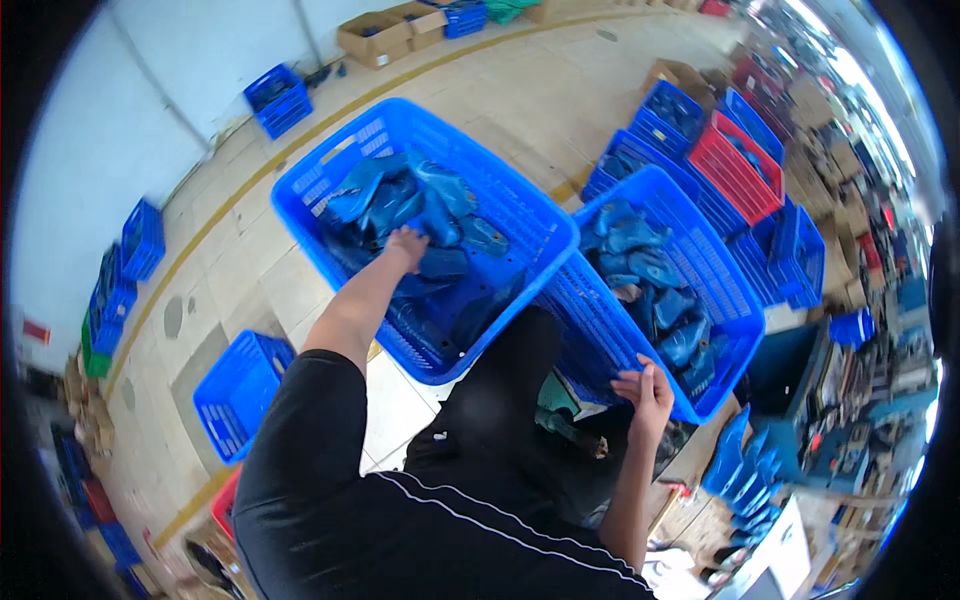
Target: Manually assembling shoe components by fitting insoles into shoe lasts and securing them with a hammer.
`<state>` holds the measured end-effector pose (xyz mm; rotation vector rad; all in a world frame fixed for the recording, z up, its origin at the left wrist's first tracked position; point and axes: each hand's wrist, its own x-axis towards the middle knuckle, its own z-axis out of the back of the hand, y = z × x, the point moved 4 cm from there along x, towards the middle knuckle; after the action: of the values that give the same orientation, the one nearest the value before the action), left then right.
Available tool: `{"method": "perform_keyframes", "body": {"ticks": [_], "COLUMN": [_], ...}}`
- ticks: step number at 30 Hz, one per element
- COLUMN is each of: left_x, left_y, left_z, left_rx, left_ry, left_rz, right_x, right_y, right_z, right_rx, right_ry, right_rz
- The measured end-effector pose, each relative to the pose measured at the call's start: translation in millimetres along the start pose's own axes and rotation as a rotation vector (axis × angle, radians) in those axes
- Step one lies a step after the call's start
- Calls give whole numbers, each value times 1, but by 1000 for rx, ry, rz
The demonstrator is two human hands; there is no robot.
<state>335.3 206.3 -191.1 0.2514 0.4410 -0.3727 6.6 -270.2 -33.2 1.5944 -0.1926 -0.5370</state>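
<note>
My left hand [405, 248] reaches into a blue plastic basket [545, 215] at centre left. Its fingers are curled against one of the glossy blue, boot-upper-like pieces [441, 264] heaped there; the fingertips are partly hidden. To the right, a second blue basket [735, 285] holds more such blue pieces [630, 260]. My right hand [648, 395] is at this basket's near side, close to the rim, its fingers loosely bent and apart with nothing seen in them. My black-clothed legs lie below the two baskets.
Blue crates and a red crate [735, 165] are stacked beyond the right basket. Another blue crate [240, 395] stands on the tiled floor at left. Cardboard boxes [378, 40] line the far wall. Blue boot-like shapes [745, 465] stand in a row at lower right, near machinery.
</note>
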Motion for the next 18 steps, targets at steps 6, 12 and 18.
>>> {"method": "perform_keyframes", "body": {"ticks": [6, 12, 18], "left_x": [24, 33, 61], "left_y": [-21, -58, -19], "left_z": [-16, -30, -47], "left_rx": [-23, -111, -226], "left_ry": [-66, -161, 67], "left_rz": [-18, -325, -315], "right_x": [-113, -181, -167], "right_y": [-1, -31, -40], "right_z": [101, 134, 124], "right_rx": [-16, 95, 259], "right_ry": [-437, -800, -667], "right_rz": [30, -117, -97]}}
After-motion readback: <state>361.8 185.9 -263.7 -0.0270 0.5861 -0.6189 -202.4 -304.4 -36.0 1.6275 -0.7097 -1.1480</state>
